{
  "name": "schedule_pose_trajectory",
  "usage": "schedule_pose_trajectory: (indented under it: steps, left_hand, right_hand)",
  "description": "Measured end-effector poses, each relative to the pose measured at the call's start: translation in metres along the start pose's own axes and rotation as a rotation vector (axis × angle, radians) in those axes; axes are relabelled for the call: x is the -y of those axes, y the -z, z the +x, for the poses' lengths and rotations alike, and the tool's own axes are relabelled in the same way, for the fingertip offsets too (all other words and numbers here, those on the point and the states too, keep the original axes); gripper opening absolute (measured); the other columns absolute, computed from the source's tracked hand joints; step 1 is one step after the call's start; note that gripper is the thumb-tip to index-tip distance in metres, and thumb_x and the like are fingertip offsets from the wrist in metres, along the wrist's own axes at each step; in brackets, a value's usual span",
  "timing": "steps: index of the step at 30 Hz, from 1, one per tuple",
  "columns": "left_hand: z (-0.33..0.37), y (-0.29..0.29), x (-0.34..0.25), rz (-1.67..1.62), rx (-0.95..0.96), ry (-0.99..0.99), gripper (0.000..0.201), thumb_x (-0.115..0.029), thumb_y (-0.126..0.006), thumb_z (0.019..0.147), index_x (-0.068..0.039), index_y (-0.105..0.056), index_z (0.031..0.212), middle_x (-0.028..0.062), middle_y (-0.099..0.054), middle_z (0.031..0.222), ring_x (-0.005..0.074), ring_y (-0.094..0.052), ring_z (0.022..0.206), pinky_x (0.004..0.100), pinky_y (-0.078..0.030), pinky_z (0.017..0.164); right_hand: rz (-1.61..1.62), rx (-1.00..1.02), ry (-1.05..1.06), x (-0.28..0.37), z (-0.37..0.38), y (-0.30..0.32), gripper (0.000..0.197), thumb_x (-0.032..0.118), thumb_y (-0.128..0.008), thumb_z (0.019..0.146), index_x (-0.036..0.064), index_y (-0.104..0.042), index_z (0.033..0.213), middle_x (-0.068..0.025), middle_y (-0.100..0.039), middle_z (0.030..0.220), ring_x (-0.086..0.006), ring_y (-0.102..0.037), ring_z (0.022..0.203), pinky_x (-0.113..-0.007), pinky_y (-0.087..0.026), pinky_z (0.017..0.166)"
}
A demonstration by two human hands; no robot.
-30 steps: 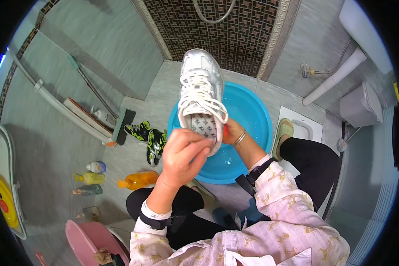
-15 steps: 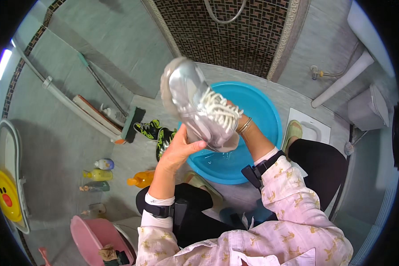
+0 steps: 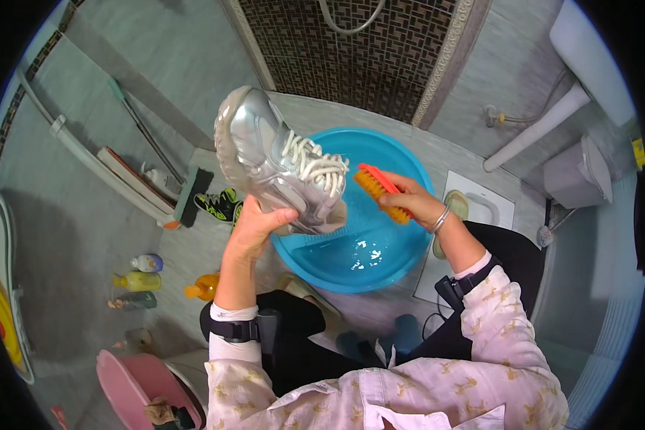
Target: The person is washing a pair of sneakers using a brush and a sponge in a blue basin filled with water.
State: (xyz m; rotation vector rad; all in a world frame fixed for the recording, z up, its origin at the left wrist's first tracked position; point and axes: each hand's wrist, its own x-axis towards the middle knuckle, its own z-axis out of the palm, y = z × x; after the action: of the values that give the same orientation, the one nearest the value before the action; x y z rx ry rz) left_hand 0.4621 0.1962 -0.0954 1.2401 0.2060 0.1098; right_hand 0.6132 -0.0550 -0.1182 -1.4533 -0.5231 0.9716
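Observation:
A silver sneaker (image 3: 265, 150) with white laces is tilted, toe up and to the left, above the left side of a blue basin (image 3: 387, 269). My left hand (image 3: 254, 226) grips it near the heel, thumb on the near side and the other fingers hidden behind. To the right, over the basin, my right hand (image 3: 416, 203) is closed on a scrub brush (image 3: 380, 188) with a red back and yellow-orange bristles. The bristles point down and left toward the shoe, with a gap between them. Some water shows in the basin's bottom.
Black-and-green shoes (image 3: 221, 206) lie left of the basin beside a floor brush (image 3: 193, 197). An orange bottle (image 3: 204, 287) and several smaller bottles (image 3: 137, 281) are at the left. A pink basin (image 3: 125, 383) is lower left; a squat toilet (image 3: 484, 193) is at the right.
My right hand, earlier mostly hidden behind the shoe, has come out to the right and now shows the scrub brush. The sneaker has shifted left in the view with my left hand.

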Motion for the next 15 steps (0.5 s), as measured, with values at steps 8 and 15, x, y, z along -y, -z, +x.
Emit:
schedule_pose_trajectory:
  steps: [8, 15]
  left_hand:
    - [0.004, -0.008, -0.004, 0.160, -0.125, 0.007, 0.077, -0.015, -0.083, 0.059, 0.000, -0.043, 0.123, 0.0106, -0.055, 0.113, 0.0212, -0.054, 0.103, 0.0324, -0.043, 0.089]
    - [0.009, -0.018, 0.004, 0.059, -0.114, 0.000, 0.069, -0.008, -0.080, 0.063, 0.002, -0.044, 0.121, 0.0120, -0.055, 0.112, 0.0211, -0.054, 0.102, 0.0324, -0.044, 0.088]
  right_hand:
    - [-0.135, 0.197, -0.027, 0.022, 0.001, -0.035, 0.058, 0.015, -0.060, 0.074, 0.0095, -0.046, 0.131, -0.0027, -0.057, 0.105, -0.0109, -0.053, 0.091, -0.023, -0.044, 0.078]
    - [-0.573, 0.172, 0.190, 0.007, 0.007, -0.049, 0.045, 0.014, -0.058, 0.071, 0.0099, -0.057, 0.116, -0.0135, -0.056, 0.110, -0.0235, -0.058, 0.087, -0.031, -0.047, 0.077]
